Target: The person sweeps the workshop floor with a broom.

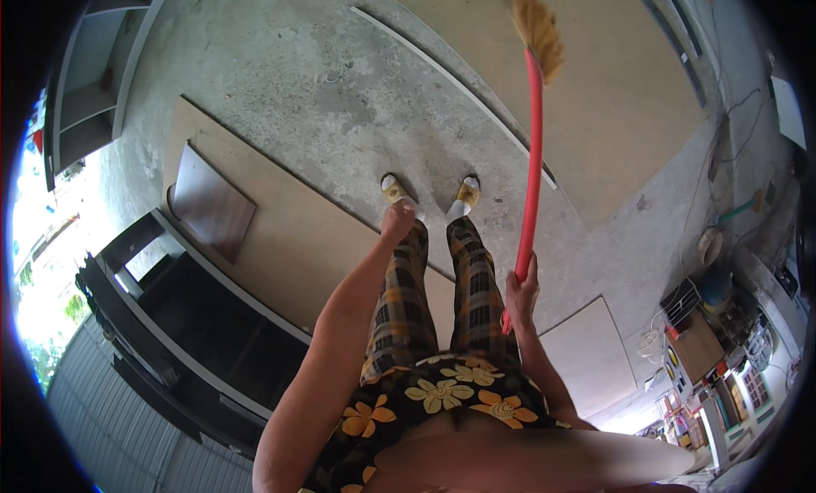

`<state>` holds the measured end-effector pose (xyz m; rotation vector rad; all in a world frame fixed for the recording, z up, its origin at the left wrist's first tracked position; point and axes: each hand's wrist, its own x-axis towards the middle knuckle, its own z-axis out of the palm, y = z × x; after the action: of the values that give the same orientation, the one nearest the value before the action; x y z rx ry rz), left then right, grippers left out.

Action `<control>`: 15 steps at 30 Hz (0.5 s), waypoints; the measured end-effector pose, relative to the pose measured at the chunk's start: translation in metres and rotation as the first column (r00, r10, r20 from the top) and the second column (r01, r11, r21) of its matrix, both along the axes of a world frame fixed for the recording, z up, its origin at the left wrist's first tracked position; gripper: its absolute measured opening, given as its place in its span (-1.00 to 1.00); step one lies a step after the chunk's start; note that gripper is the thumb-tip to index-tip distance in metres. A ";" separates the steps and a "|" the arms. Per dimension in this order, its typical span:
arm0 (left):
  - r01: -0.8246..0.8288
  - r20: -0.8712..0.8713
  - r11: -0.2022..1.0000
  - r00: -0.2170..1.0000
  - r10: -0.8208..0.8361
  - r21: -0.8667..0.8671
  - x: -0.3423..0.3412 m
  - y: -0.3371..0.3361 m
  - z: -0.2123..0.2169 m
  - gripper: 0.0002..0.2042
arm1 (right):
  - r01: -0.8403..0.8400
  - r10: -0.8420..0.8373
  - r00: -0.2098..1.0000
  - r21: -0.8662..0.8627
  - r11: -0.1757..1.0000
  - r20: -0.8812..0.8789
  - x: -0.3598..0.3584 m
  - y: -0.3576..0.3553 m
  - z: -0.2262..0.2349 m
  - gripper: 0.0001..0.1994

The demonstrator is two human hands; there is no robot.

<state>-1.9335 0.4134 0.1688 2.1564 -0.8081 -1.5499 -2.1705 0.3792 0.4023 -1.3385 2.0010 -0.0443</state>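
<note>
A broom with a long red handle [534,144] and tan straw bristles [538,36] reaches away from me on the right. My right hand [523,291] is wrapped round the lower part of the handle, and its bristle end is raised in front of me over a big tan board [612,93]. In front of my left thigh, above my left foot, hangs my left hand [399,220] with its fingers curled closed. What lies inside them, if anything, is too small to tell.
Grey concrete floor [340,127] lies around my slippered feet. A thin white strip [450,81] runs along the tan board. At left are another flat board [297,212], a dark brown panel [208,206] and a black shelf unit [212,310]. Clutter and a basket [680,302] crowd the right.
</note>
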 end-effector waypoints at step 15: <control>0.193 0.091 0.980 0.978 -0.188 -0.048 -0.090 -0.165 -0.229 -0.82 | 0.221 -0.204 0.975 0.238 0.946 -0.094 -0.024 0.044 -0.074 -0.34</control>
<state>-2.0233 0.2487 -0.0606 2.1714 -1.1031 -1.5105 -2.1950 0.4234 0.3283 -0.9756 2.1219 0.1493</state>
